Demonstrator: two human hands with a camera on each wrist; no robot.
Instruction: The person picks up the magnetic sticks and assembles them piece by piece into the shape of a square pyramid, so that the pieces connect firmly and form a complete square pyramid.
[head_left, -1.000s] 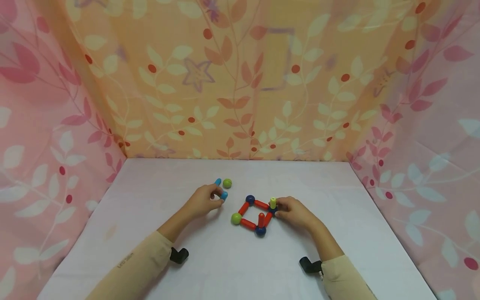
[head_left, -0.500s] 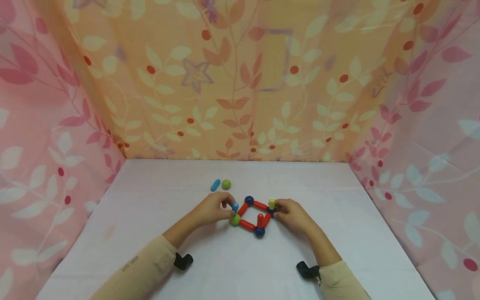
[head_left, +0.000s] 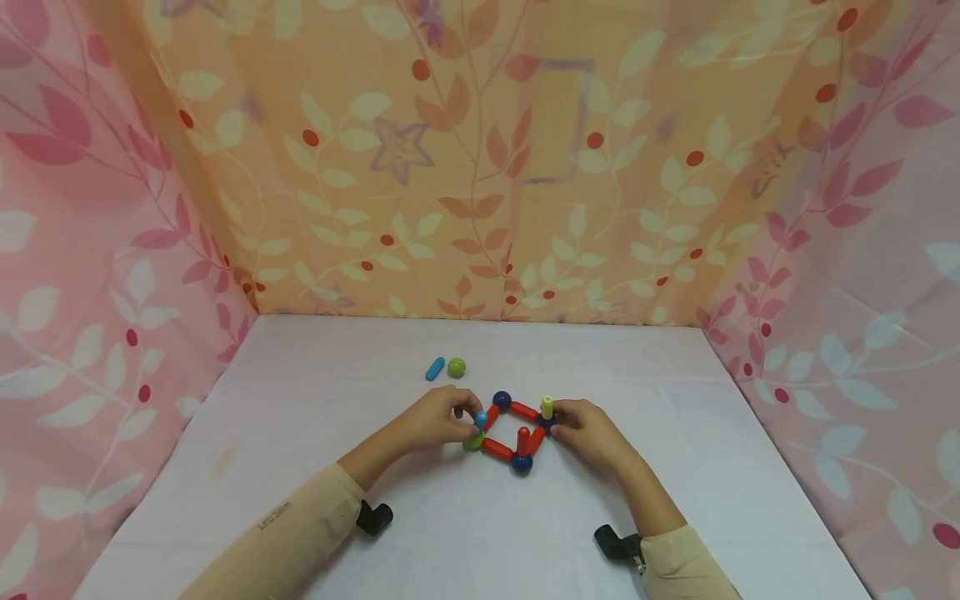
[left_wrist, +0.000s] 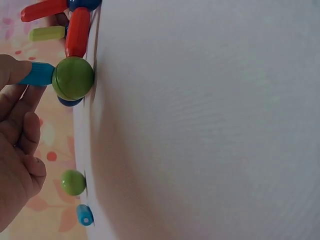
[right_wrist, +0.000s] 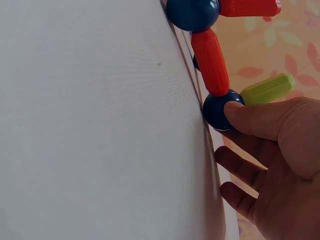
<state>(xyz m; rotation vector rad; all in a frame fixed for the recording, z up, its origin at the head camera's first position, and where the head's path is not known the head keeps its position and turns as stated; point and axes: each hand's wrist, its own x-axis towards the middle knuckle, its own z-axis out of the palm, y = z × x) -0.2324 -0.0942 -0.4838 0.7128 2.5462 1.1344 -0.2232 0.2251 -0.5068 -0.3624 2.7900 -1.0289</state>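
Red rods and balls form a four-sided frame on the table, with dark blue balls (head_left: 522, 463) at three corners and a green ball (left_wrist: 73, 78) at the left one. My left hand (head_left: 437, 417) pinches a blue rod (left_wrist: 39, 74) that stands upright against the green ball. At the right corner, my right hand (head_left: 592, 429) grips a dark blue ball (right_wrist: 218, 110) between thumb and fingers. From that ball rises a yellow-green rod (right_wrist: 269, 89). An upright red rod (head_left: 523, 440) tops the near corner ball.
Behind the frame lie a loose blue rod (head_left: 435, 368) and a loose green ball (head_left: 457, 367), close together on the white table (head_left: 337, 350). Patterned cloth (head_left: 480, 167) walls the table at the back and both sides.
My left hand has moved right and toward me, bringing the blue rod from beside the loose pieces onto the green corner ball. The right hand stays at its corner.
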